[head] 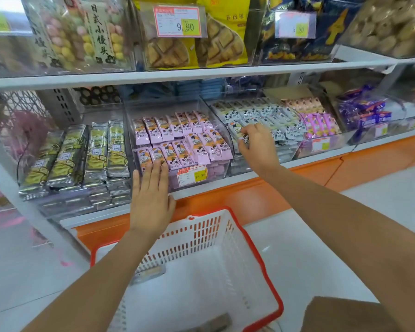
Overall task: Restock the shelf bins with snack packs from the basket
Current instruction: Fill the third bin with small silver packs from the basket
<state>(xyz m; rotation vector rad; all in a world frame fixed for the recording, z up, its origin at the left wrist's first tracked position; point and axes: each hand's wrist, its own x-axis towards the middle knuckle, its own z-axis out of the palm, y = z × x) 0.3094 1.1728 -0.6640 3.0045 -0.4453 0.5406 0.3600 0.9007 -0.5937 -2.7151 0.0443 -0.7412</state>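
Observation:
A white basket with a red rim (256, 248) stands on the floor below the shelf, with two packs lying in it, one (151, 273) near its left wall and one (216, 323) at the bottom edge. My left hand (151, 200) lies flat with straight fingers against the front of the clear bin of pink snack packs (177, 137). My right hand (256, 144) reaches into the neighbouring bin of white snack packs (268, 116) and pinches a white pack (241, 136) at the bin's front left.
A bin of yellow-green packs (82, 154) sits left of the pink bin. Pink-orange packs (319, 121) and purple packs (364, 109) fill bins to the right. An upper shelf (177, 74) overhangs, holding bagged snacks. The orange shelf base (249, 195) runs behind the basket.

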